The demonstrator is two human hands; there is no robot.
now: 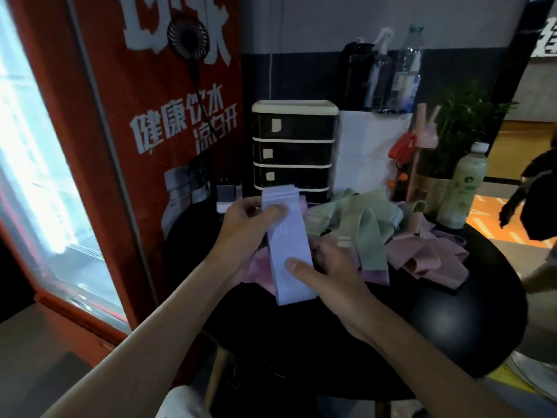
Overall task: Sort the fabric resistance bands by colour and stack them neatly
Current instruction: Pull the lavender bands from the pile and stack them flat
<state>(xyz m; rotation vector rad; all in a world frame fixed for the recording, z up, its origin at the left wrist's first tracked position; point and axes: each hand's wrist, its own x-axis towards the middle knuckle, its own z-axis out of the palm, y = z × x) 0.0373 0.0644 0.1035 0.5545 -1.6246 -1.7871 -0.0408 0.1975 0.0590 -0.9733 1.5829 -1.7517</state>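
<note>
A flat stack of lavender bands point(289, 245) is held upright above the round black table point(470, 312). My left hand point(247, 227) grips its upper part, thumb across the front. My right hand point(328, 276) holds the lower part, thumb pressed on the face. Under my hands lies a pink band point(256, 270). A loose heap of green bands point(367, 224) sits to the right, one end tipped in purple. Dusty pink bands point(428, 254) spread further right.
A black and cream drawer unit point(294, 146) stands behind the bands. A pale green bottle point(464, 185) and a potted plant point(464, 122) stand at the right rear. A red fridge cabinet point(120, 146) fills the left. A person in dark clothing point(536, 200) is at the right edge.
</note>
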